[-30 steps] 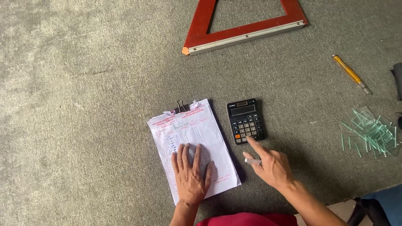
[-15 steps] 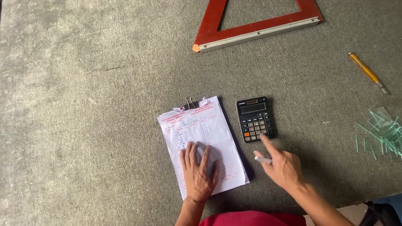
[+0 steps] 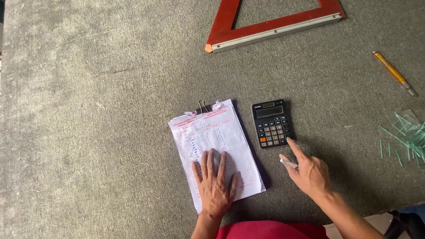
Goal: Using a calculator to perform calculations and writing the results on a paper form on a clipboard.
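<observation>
The left hand lies flat, fingers spread, on the clipped form, already partly filled with handwriting. The right hand pinches a pen (index finger extended) at the calculator just beyond, apparently mid-sum. Farther off lie glass offcuts and a red frame on the grey counter.

Camera view drifted: clipboard with printed form and calculator now sit nearer frame centre than a second ago. Red triangular frame partly cut off at top edge. Right hand index fingertip moved to calculator's lower right corner.
</observation>
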